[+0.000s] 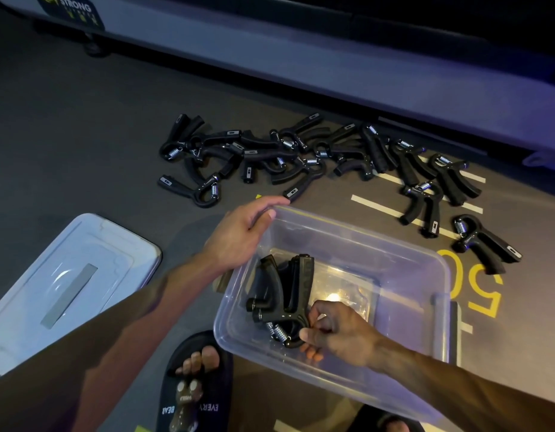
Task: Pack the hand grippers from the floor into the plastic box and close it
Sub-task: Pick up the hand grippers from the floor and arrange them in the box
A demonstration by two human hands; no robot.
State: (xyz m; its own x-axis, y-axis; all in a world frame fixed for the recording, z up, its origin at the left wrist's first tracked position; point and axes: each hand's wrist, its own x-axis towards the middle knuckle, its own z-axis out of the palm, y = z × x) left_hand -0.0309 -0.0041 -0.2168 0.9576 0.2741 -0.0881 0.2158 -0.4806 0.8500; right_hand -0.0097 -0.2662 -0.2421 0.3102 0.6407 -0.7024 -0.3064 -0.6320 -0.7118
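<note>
Fingers of the right hand (335,333) pinch the spring end of hand grippers (282,294) standing inside the plastic box (419,275), apparently setting them against its left wall to save room. The left hand (241,232) curls over the far-left rim, likely steadying it. More loose grippers (301,151) lie on the floor beyond; the lid (67,275) waits left.
</note>
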